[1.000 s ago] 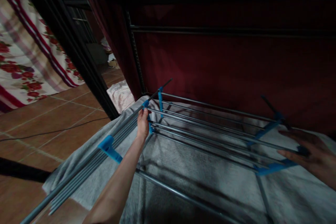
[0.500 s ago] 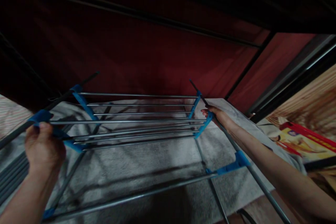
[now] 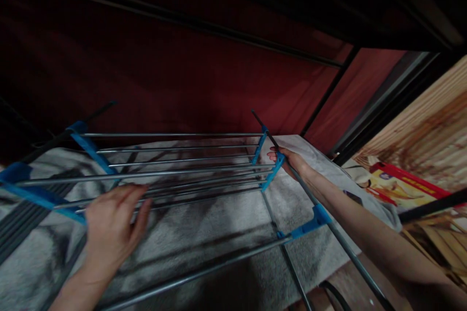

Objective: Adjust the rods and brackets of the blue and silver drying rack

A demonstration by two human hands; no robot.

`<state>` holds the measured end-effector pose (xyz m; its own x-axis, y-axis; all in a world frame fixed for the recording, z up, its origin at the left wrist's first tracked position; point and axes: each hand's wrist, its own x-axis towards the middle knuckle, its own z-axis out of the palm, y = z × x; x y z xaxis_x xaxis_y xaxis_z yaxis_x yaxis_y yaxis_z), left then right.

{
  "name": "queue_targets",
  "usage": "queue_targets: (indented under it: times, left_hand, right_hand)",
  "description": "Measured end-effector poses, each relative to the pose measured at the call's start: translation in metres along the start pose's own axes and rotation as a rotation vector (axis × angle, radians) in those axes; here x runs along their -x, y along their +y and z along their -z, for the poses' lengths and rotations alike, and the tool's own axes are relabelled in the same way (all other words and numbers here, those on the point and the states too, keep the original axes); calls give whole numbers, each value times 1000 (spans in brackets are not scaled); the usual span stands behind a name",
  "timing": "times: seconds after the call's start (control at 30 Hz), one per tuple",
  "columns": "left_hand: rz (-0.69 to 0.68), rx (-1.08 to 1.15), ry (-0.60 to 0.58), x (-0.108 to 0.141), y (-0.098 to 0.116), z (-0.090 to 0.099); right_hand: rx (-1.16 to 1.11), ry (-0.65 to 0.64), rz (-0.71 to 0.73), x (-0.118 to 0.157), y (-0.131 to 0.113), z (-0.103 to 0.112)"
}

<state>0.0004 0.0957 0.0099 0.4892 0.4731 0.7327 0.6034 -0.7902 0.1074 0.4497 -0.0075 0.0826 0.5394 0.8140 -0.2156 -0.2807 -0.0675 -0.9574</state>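
Observation:
A rack frame of thin metal tubes with blue plastic connectors (image 3: 272,177) lies across my view. My left hand (image 3: 113,218) is over the left part of the nearer tier, fingers bent around a metal rod (image 3: 204,183); its fingertips are partly hidden. The blue side bracket (image 3: 40,194) on the left stands apart from it. My right hand (image 3: 294,163) is closed around the right-hand pole (image 3: 308,184), right beside a blue connector. Closest to me, another metal rod (image 3: 204,269) runs to a blue bracket (image 3: 306,228) on that pole.
A grey blanket (image 3: 226,233) is spread under the rack. Several loose grey tubes (image 3: 29,214) lie at the left. Dark red fabric (image 3: 182,82) closes off the back. At the right are a red and yellow box (image 3: 404,184) and a wood-patterned surface (image 3: 430,112).
My left hand has let go of the blue connector on the left pole and moved right onto the tier's rods. My right hand keeps its hold. The view has shifted slightly right.

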Motion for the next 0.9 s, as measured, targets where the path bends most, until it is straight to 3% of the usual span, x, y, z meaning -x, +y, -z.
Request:
queue_targets:
  times: [0.1,0.17,0.27,0.33,0.9]
  left_hand:
    - [-333,-118,-61,-47,45,-24]
    - [-427,-135,-150,-73,63,-42]
    - [-416,-116,-275,-93,71,-61]
    - [-376,-94,-299,-98,69,-66]
    - [-319,-55,-257,-109,65,-59]
  right_hand:
    - [7,0,4,1,-1,0]
    - [14,-2,9,2,-1,-1]
    - [32,-7,18,4,-2,-2]
    - [44,-12,24,4,-2,-2]
    - [101,0,6,2,2,-4]
